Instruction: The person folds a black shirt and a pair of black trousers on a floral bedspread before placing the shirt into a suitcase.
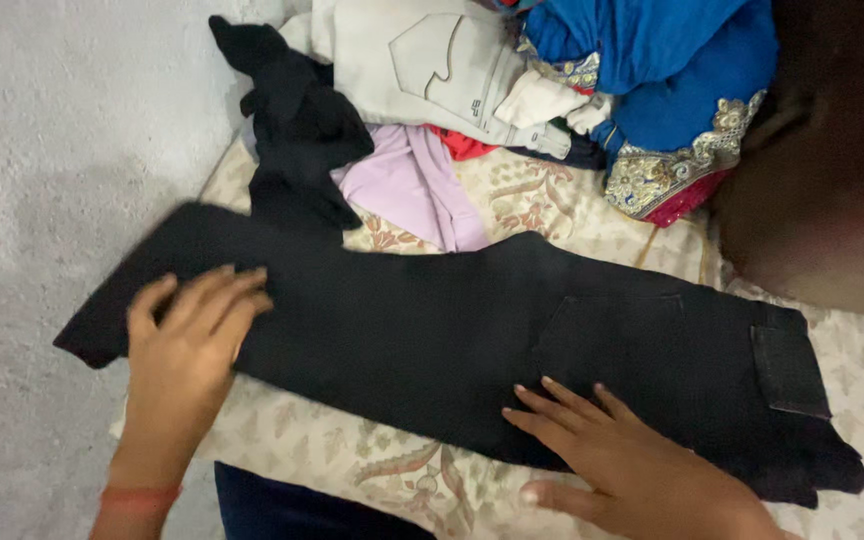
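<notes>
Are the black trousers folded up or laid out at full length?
Laid out lengthwise: the black trousers stretch across the patterned sheet, with left hand and right hand flat on them.

Black trousers [432,330]: matt, heavy cloth. Bedsheet [542,205]: printed woven cloth. Floor [62,130]: rough, grainy stone. Blue garment [652,60]: glossy embroidered trim.

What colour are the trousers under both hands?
Black trousers, plain, flat under left hand and right hand; head view.
</notes>
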